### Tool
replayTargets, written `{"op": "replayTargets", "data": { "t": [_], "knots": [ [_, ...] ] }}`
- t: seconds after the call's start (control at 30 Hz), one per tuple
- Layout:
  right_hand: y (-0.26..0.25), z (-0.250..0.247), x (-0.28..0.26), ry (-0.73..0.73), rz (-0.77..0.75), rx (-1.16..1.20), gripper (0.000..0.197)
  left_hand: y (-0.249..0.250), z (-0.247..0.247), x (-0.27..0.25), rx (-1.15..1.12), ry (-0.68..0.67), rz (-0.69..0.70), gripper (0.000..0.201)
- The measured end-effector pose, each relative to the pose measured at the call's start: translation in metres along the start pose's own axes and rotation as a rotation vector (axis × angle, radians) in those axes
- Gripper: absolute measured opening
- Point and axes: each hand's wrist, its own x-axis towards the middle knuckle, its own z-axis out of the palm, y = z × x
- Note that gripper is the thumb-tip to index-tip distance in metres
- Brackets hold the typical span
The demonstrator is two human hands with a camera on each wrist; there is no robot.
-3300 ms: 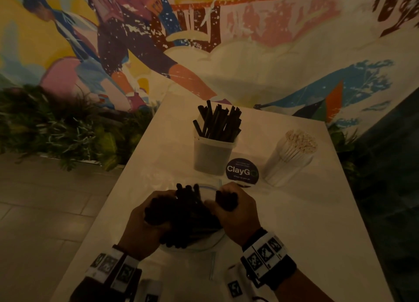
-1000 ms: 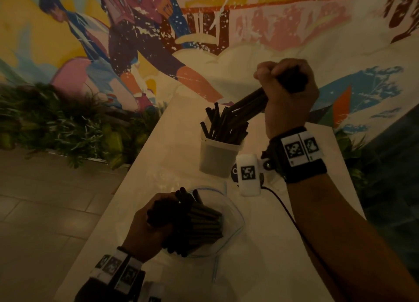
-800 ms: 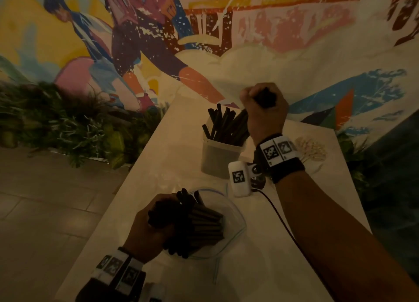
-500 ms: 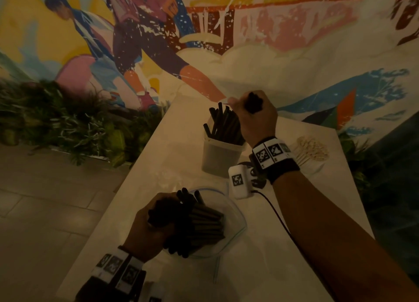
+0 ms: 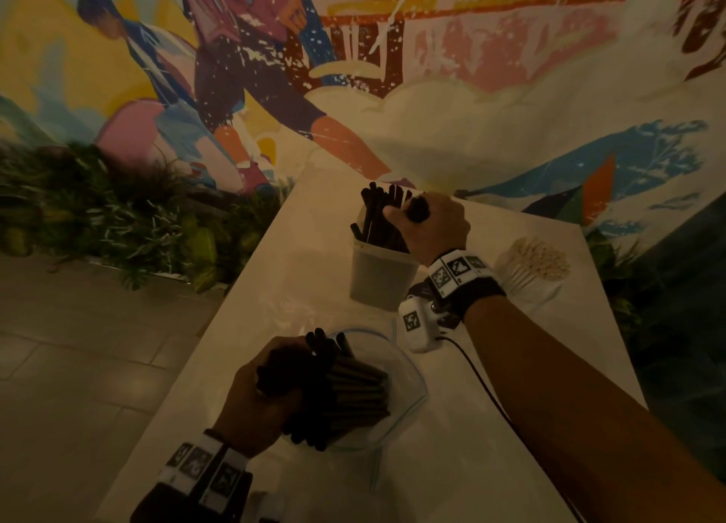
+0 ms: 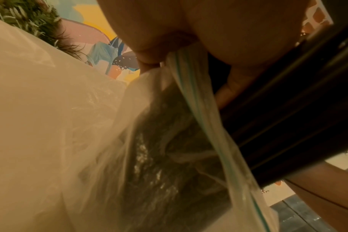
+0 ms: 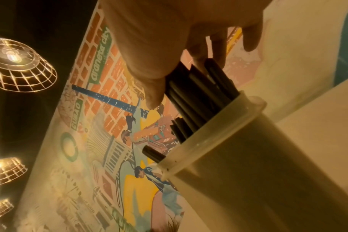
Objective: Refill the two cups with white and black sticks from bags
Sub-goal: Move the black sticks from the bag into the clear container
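Observation:
A pale cup (image 5: pixel 379 277) (image 7: pixel 268 164) stands mid-table with black sticks (image 5: pixel 377 216) upright in it. My right hand (image 5: pixel 426 224) (image 7: pixel 169 51) grips a bunch of black sticks (image 7: pixel 197 87) whose lower ends sit inside that cup. Nearer me lies a clear zip bag (image 5: pixel 396 397) (image 6: pixel 199 141) holding more black sticks (image 5: pixel 353 397). My left hand (image 5: pixel 259 397) grips the bag's mouth and the stick ends there. A second cup full of white sticks (image 5: pixel 536 263) stands to the right.
The white table (image 5: pixel 451 463) is narrow, with its left edge close to my left hand and a tiled floor (image 5: pixel 59 345) below. Plants (image 5: pixel 98 216) line the mural wall (image 5: pixel 471 90) beyond. A wrist camera and its cable (image 5: pixel 479 381) hang under my right forearm.
My right hand pulled a bunch of black sticks from the bag, lifted it high over the cup, then lowered it into the cup. The left hand kept its hold on the bag.

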Motion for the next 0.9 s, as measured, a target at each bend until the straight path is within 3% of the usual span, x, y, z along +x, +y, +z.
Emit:
{"op": "replayTargets", "data": {
  "t": [0.07, 0.13, 0.2, 0.3, 0.37, 0.53, 0.6, 0.67, 0.7, 0.77, 0.83, 0.9],
  "knots": [
    [-0.001, 0.002, 0.002, 0.097, -0.037, 0.117, 0.051, -0.003, -0.001, -0.001, -0.013, 0.007, -0.015, 0.043],
    [-0.003, 0.001, 0.005, 0.187, -0.078, 0.242, 0.067, -0.004, -0.001, -0.002, -0.022, 0.016, -0.012, 0.045],
    [-0.001, 0.005, 0.007, 0.234, -0.152, 0.239, 0.066, -0.003, -0.001, -0.001, -0.031, 0.024, -0.017, 0.044],
    [0.008, 0.019, 0.009, 0.045, -0.218, -0.073, 0.041, -0.001, -0.002, 0.0, -0.023, 0.025, -0.02, 0.04],
    [0.012, 0.025, 0.005, -0.124, -0.185, -0.22, 0.045, 0.0, -0.001, 0.001, -0.008, 0.019, -0.017, 0.039],
    [0.011, 0.02, -0.002, -0.152, -0.134, -0.284, 0.053, 0.0, -0.002, 0.0, -0.032, 0.024, -0.051, 0.042],
    [0.007, 0.008, -0.011, -0.062, -0.183, -0.136, 0.059, 0.003, -0.002, 0.0, -0.023, 0.024, -0.054, 0.043],
    [-0.002, -0.011, -0.033, -0.01, -0.185, 0.135, 0.048, 0.005, -0.002, 0.0, -0.007, 0.028, -0.053, 0.039],
    [-0.006, -0.021, -0.048, -0.056, -0.15, 0.27, 0.043, 0.006, -0.001, 0.0, 0.003, 0.028, -0.048, 0.037],
    [-0.012, -0.044, -0.08, -0.318, -0.074, 0.497, 0.047, 0.009, -0.001, 0.0, 0.009, 0.023, -0.041, 0.035],
    [-0.012, -0.058, -0.111, -0.66, -0.071, 0.54, 0.076, 0.009, -0.001, 0.001, 0.028, 0.034, -0.042, 0.037],
    [-0.01, -0.061, -0.138, -0.916, -0.105, 0.441, 0.107, 0.008, -0.001, 0.002, 0.047, 0.023, -0.04, 0.042]
  ]
}}
